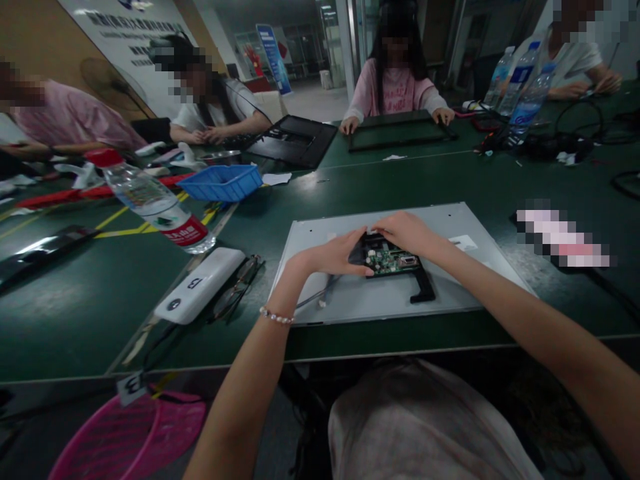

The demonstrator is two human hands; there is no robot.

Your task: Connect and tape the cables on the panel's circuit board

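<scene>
an electronics workshop, it seems: people (395, 92) sit around a green table (345, 190) with a circuit board (390, 262), a blue bin (220, 185), cables (583, 141) and a black frame (400, 144).

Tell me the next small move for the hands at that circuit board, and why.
Probably a light press with the right hand on the far edge of the black frame around the circuit board: its fingers are at that edge, the left hand is at the left side to steady it, and the grey panel lies beneath.
</scene>
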